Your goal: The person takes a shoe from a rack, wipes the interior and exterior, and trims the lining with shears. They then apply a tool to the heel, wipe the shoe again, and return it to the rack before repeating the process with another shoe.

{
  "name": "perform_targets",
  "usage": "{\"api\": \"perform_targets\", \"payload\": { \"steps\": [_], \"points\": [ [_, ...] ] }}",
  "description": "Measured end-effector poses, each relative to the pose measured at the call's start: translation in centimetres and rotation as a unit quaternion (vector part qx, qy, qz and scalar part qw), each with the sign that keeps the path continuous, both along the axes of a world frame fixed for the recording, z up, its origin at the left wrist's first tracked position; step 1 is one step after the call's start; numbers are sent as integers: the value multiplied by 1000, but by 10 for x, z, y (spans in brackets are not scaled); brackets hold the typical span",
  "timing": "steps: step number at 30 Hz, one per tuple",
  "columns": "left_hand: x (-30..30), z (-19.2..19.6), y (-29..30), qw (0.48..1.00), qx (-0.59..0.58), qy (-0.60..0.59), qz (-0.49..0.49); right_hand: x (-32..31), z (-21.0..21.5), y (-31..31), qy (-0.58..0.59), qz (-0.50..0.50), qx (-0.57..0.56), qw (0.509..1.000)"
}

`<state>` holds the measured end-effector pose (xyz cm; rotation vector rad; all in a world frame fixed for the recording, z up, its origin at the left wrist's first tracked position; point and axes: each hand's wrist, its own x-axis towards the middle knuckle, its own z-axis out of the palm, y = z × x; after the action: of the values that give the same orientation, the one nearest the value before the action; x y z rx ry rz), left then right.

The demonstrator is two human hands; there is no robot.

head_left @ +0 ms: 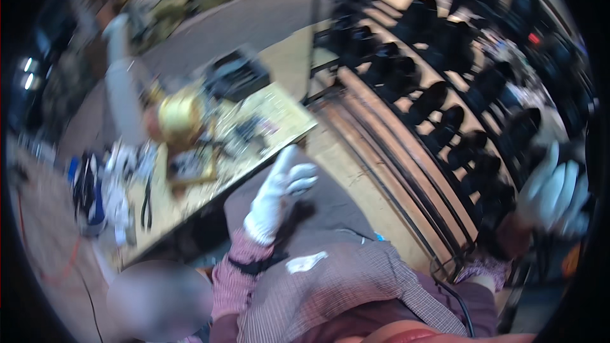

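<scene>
My left hand [283, 194], in a white knit glove, is raised over my lap beside the workbench corner. Its index finger points away from me and the other fingers bend loosely, with nothing seen in them. Far out to the right, my right hand [554, 194], also gloved in white, has its fingers stretched out. It is beside the dark shoes [486, 184] at the near end of a rack, slightly smeared by motion. Whether it touches a shoe I cannot tell. A checked cloth [324, 292] covers my lap, with a white scrap [306, 262] on it.
The workbench [286, 111] at left carries a yellow spool [181, 114], a dark box [236, 73], a small wooden tray [190, 181] and pliers [147, 203]. A rack with wooden slats [397, 146] holds several shoes at right. A blurred round shape [159, 298] is at lower left.
</scene>
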<state>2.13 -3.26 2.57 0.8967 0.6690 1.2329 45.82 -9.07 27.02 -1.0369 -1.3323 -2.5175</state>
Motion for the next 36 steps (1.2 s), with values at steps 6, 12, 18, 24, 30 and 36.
{"api": "perform_targets", "payload": {
  "steps": [6,12,18,24,30,36],
  "points": [
    [5,-14,-6,994,76,-73,32,-154,-62,59,-91,336,-140,927],
    [-41,-51,-37,894,-85,-302,321,-301,-146,99,88,476,-803,348],
    [-132,-83,-62,849,-78,-191,486,-309,-191,116,225,426,-788,384],
    [-201,-72,-37,822,-61,-167,541,-279,-226,122,293,345,-798,399],
    [-227,-55,-24,812,-59,-134,565,-256,-249,123,348,279,-804,394],
    [-220,-31,-23,826,-41,-128,547,-261,-260,134,327,291,-807,396]
  ]
}}
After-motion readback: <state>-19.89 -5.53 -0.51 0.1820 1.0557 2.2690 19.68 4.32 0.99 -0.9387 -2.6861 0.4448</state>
